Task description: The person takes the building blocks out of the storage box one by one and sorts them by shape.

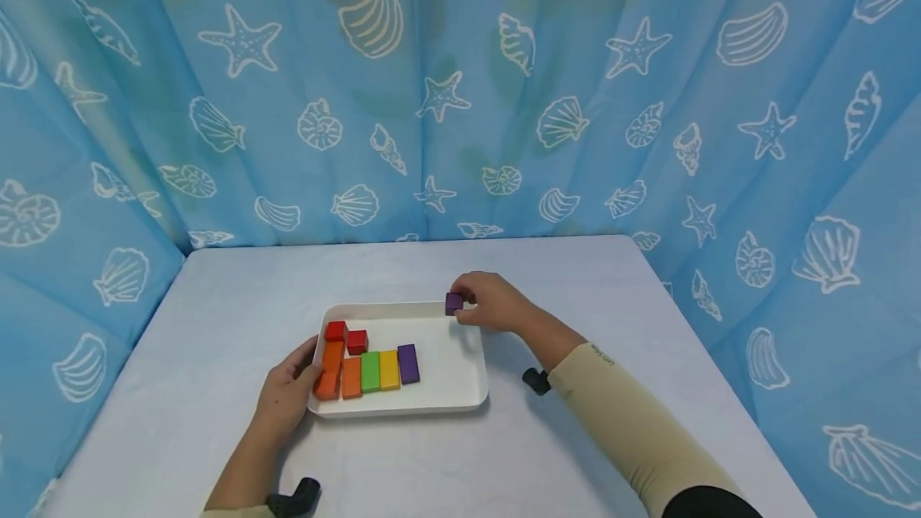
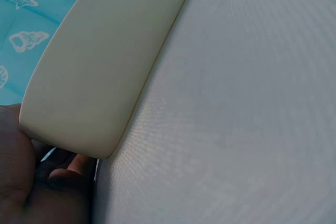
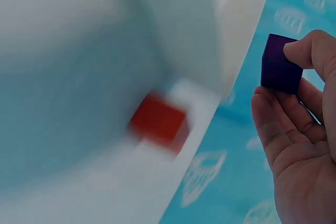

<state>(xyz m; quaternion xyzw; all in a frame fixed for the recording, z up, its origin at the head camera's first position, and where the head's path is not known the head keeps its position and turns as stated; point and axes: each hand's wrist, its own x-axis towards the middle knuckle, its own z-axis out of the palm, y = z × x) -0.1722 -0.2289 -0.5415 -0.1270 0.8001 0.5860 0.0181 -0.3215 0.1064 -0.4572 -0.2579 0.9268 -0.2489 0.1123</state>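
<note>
A white tray (image 1: 449, 358) lies on the table with colored blocks in its left half. My left hand (image 1: 283, 396) grips its left edge; in the left wrist view the fingers are at the tray's (image 2: 100, 66) corner. Between thumb and fingers my right hand (image 1: 496, 304) pinches a small purple cube (image 1: 454, 304) above the tray's back right corner. The right wrist view shows the purple cube (image 3: 281, 65) in the right hand (image 3: 307, 145). A longer purple block (image 1: 408, 364) stands beside the yellow block (image 1: 389, 370), then green (image 1: 370, 372) and orange (image 1: 352, 378).
Two red cubes, one at the tray's back left (image 1: 335, 331) and another (image 1: 357, 342) beside it, sit near orange blocks (image 1: 332, 356) along the left wall. A white cloth covers the table (image 1: 403, 462). A blue shell-print curtain (image 1: 460, 142) hangs behind.
</note>
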